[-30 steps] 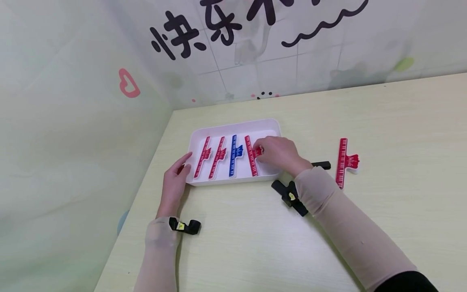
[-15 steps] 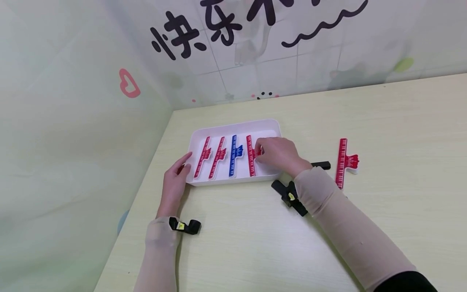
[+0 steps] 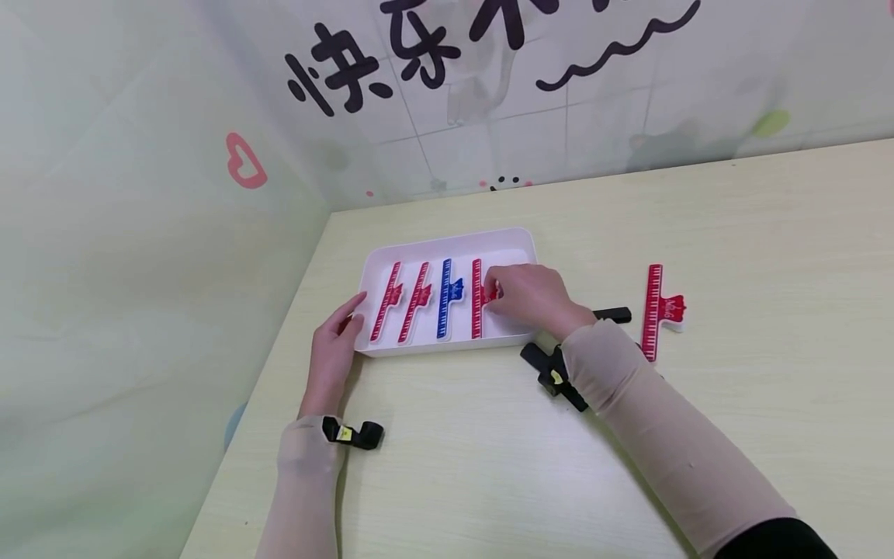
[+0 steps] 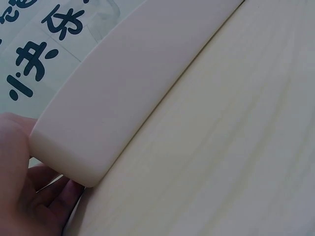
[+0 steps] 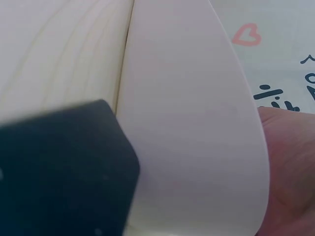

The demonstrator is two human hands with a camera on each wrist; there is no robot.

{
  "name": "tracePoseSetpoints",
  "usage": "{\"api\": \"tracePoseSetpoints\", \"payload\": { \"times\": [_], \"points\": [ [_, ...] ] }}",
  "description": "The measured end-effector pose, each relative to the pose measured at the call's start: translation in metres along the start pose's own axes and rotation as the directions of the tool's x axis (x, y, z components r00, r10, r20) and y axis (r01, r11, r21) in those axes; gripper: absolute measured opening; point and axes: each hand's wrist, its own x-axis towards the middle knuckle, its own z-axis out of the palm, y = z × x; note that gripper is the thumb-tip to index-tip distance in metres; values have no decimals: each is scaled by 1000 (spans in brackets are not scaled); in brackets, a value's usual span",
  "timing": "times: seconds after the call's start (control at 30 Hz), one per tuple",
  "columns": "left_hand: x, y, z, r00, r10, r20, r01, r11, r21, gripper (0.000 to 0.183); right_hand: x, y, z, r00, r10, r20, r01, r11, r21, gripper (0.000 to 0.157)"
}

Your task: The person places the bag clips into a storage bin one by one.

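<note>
A shallow white tray [image 3: 419, 348] holds a row of ruler-shaped clips, each with a small grip tab on its right side. Two red ruler clips [image 3: 386, 301] lie at the left, then a blue ruler clip [image 3: 445, 299]. Over the tray's right part, my right hand [image 3: 534, 296] pinches the tab of another red ruler clip [image 3: 477, 299]; the fingers partly cover that tab. My left hand [image 3: 331, 353] holds the tray's left front corner. In the left wrist view, the left hand's thumb is at the rim and its other fingers are curled near the corner's underside.
One more red ruler clip [image 3: 653, 312] lies on the pale wooden table [image 3: 447, 466], right of the tray. Black wrist-camera mounts sit on both sleeves. A printed backdrop [image 3: 489, 132] stands behind the table. Part of a dark mount [image 5: 64, 172] blocks the right wrist view.
The red ruler clip in my right hand has turned from slanted to nearly straight, its lower end swinging left. My left hand and the tray have stayed put.
</note>
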Motion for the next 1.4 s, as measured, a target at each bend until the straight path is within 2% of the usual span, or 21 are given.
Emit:
{"api": "tracePoseSetpoints", "payload": {
  "times": [0.37,0.63,0.73,0.93,1.17,1.4],
  "points": [
    [1,-1,2,1000,-3,-4,3,1000,-2,29,-3,0,-1,999,-43,-17,43,999,-5,14],
    [1,-2,1,1000,-9,-10,9,1000,15,30,-5,1,4,999,-52,-17,50,997,-65,44],
    [1,-2,1,1000,-13,-12,13,1000,19,30,-5,1,3,999,-49,-15,48,996,-76,50],
    [0,-2,1,1000,-8,-15,9,1000,14,30,-5,1,2,998,-60,-16,59,996,-67,49],
    [0,1,-2,1000,-6,-17,6,1000,25,30,-3,2,-2,997,-51,-54,51,999,7,43],
    [0,2,-1,1000,-16,-11,17,1000,20,31,1,6,-5,998,-45,-47,48,996,79,39]
  ]
}}
